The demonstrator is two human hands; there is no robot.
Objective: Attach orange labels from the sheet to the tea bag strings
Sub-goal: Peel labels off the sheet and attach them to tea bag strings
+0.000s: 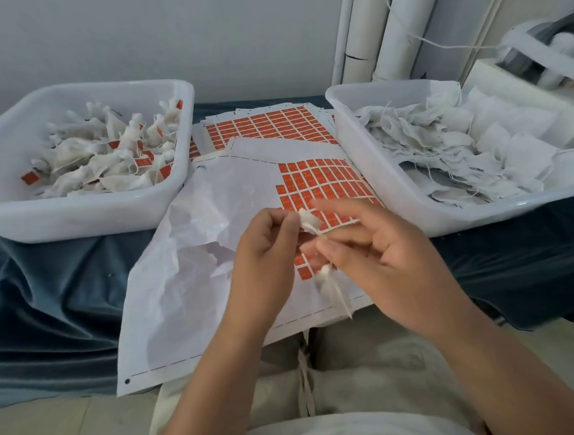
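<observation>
Hovering above the label sheet (213,227), both hands are held close together at the centre of the view. The left hand (267,251) is curled, and a small white piece (309,220) is pinched at its fingertips. The right hand (382,249) is partly curled; a tea bag (328,281) is gripped between its thumb and fingers and hangs below them over the near part of the sheet. Motion blur prevents it being determined whether the white piece belongs to the same tea bag.

A block of orange labels (323,183) remains on the far right part of the sheet, directly beyond the hands; the left part of the sheet is bare and crumpled. A second sheet (275,124) with more labels lies behind it.

A left tub (81,216) is filled with labelled tea bags (112,159). A right tub (386,186) is filled with plain white bags (440,145) with loose strings. Both tubs and the sheets are supported on a blue cloth (52,293).
</observation>
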